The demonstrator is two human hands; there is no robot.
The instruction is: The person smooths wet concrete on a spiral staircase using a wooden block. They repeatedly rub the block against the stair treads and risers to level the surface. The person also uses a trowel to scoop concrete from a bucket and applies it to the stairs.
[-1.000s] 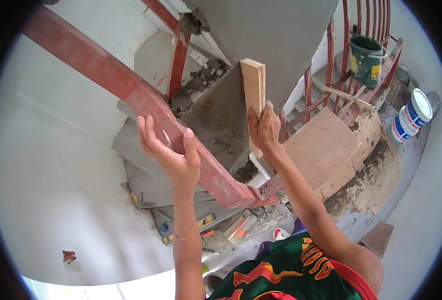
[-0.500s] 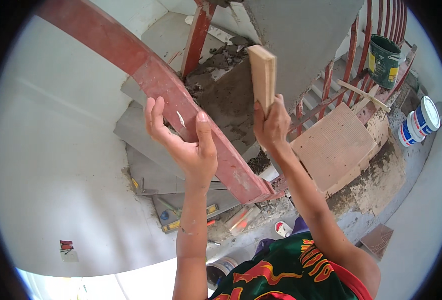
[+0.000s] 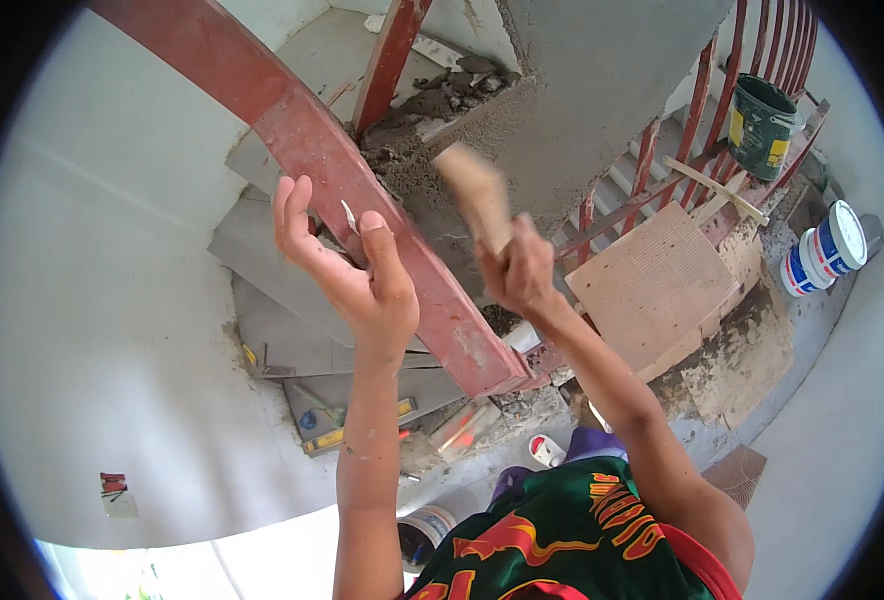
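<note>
My right hand [image 3: 520, 270] is wrapped round the lower end of a light wooden block [image 3: 474, 190], which is smeared by motion. The block tilts up and to the left over the wet grey mortar [image 3: 427, 215] beyond the red rail. My left hand [image 3: 347, 275] is open, palm up with fingers apart, holding nothing. It is in front of the curved red rail [image 3: 337, 180]; whether it touches the rail I cannot tell.
Behind the mortar rises a grey plastered surface [image 3: 597, 90]. At right are a ridged tile [image 3: 652, 285], a dark green bucket [image 3: 760, 130], white-and-blue tubs [image 3: 820, 255] and red balusters [image 3: 697, 110]. A yellow spirit level [image 3: 327, 440] lies on the grey steps below left.
My right hand has swung the wooden block left and downward, tilting it from upright toward the left. My left hand stays open by the rail, and the whole view has shifted slightly.
</note>
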